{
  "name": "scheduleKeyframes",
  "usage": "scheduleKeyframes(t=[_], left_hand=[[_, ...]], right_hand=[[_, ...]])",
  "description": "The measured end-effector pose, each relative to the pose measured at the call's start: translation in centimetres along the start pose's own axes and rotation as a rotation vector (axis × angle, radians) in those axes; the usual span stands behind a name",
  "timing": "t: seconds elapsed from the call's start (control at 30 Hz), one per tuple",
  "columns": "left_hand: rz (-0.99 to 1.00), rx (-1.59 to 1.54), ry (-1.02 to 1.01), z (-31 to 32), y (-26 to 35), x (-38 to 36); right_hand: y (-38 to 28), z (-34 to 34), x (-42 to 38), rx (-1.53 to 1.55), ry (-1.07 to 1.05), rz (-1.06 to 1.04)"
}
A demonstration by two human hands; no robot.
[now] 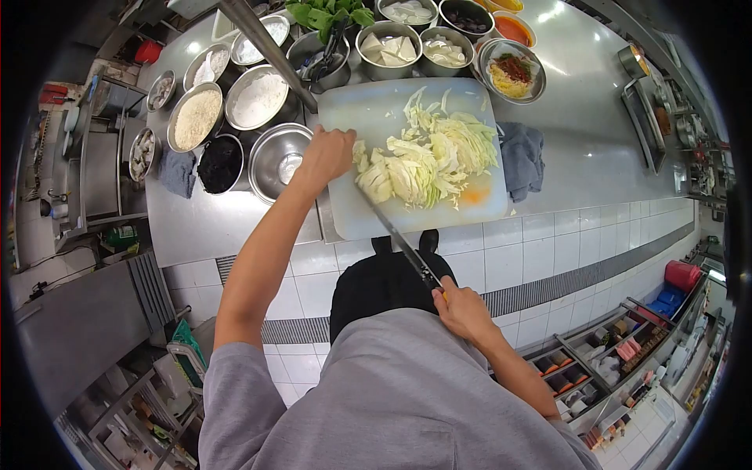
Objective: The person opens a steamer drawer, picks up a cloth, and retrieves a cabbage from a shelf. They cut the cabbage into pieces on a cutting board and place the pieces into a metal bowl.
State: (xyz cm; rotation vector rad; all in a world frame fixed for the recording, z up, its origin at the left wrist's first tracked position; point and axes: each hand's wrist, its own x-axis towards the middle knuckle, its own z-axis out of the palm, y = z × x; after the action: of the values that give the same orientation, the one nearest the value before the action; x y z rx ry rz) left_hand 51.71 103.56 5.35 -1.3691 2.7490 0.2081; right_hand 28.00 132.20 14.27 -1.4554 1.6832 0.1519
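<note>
My right hand (464, 309) is wrapped around the handle of a long kitchen knife (389, 227). Its blade points up and left over the front of the white cutting board (345, 211), the tip close to the cut cabbage (411, 176). The cabbage lies in pale green wedges and shreds across the board. My left hand (329, 155) is at the board's left edge, fingers curled together, beside the leftmost cabbage pieces. What those fingers hold, if anything, is hidden. Left of that hand stands a steel bowl (270, 184).
Bowls of white powder (258, 100), crumbs (196, 119) and a black ingredient (221, 166) stand at left. Behind the board are pots of white pieces (388, 51) and leafy greens (329, 14). Grey cloths (522, 160) lie beside it. A metal pole (270, 55) slants in.
</note>
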Motion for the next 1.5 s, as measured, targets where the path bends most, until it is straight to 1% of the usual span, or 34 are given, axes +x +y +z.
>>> scheduleKeyframes(t=[0.13, 0.2, 0.23, 0.3, 0.33, 0.4, 0.5, 0.6, 0.77, 0.93, 1.0, 1.03, 1.1, 1.17, 1.23, 1.3, 1.37, 1.4, 1.43, 1.47, 1.5], left_hand=[[0.025, 0.097, 0.054, -0.6, 0.8, -1.5], [-0.011, 0.116, -0.026, -1.0, 1.2, -1.7], [-0.01, 0.116, -0.025, -0.7, 1.1, -1.7], [0.039, 0.162, 0.037, -0.2, 0.9, -1.9], [0.044, 0.159, 0.039, -0.2, 0.9, -1.9], [0.004, 0.134, -0.023, -0.4, 0.9, -1.8], [-0.024, 0.085, -0.042, -0.8, 0.9, -1.8], [-0.015, 0.031, 0.008, -0.4, 0.7, -1.9], [-0.03, 0.042, -0.012, 0.0, 0.3, -1.9], [-0.034, 0.0, -0.018, 0.2, -0.1, -2.0], [-0.064, -0.001, 0.004, 0.0, 0.2, -2.1], [-0.062, -0.003, 0.024, 0.2, 0.0, -1.9], [-0.055, 0.034, 0.011, 0.7, -0.3, -2.2], [-0.049, 0.02, 0.022, 0.7, -0.1, -2.4], [-0.045, -0.001, 0.027, 0.6, 0.7, -2.6], [-0.115, 0.023, 0.05, -0.6, 1.6, -2.7], [-0.151, -0.018, 0.063, -2.6, 2.5, -3.2], [-0.177, -0.057, 0.069, -3.4, 3.2, -3.6], [-0.198, -0.069, 0.071, -4.0, 3.8, -3.8], [-0.211, -0.161, 0.178, -4.3, 4.4, -4.3], [-0.229, -0.251, 0.288, -4.7, 5.1, -4.8]], right_hand=[[0.9, 0.7, -1.3, 0.052, 0.067, 0.021], [0.6, 0.2, -2.4, 0.037, 0.064, 0.018], [0.5, 0.3, -2.6, 0.038, 0.065, 0.019], [0.0, 0.6, -2.8, 0.025, 0.076, 0.002], [-0.4, 1.0, -2.4, 0.026, 0.079, 0.007], [-1.2, 1.7, -0.3, 0.072, 0.159, -0.04], [-2.8, 1.7, 2.3, 0.06, 0.192, -0.075], [-4.1, 1.7, 4.0, 0.044, 0.2, -0.077], [-5.3, 2.7, 6.8, 0.06, 0.214, -0.056], [-5.0, 2.8, 8.1, 0.064, 0.217, -0.044], [-4.3, 2.1, 7.9, 0.077, 0.203, -0.085], [-4.4, 0.5, 7.0, 0.065, 0.22, -0.087], [-4.9, -3.6, 3.8, 0.207, 0.064, -0.078], [-2.3, -6.4, 2.5, 0.058, 0.213, -0.15], [-0.2, -10.8, 2.3, -0.192, 0.32, -0.033], [5.1, -14.0, 5.2, -0.369, 0.553, -0.191], [8.6, -17.8, 8.3, -0.433, 0.652, -0.258], [9.7, -19.0, 9.9, -0.445, 0.641, -0.268], [10.5, -20.3, 11.6, -0.411, 0.675, -0.29], [11.5, -21.0, 13.1, -0.379, 0.702, -0.314], [12.6, -21.2, 14.6, -0.399, 0.68, -0.336]])
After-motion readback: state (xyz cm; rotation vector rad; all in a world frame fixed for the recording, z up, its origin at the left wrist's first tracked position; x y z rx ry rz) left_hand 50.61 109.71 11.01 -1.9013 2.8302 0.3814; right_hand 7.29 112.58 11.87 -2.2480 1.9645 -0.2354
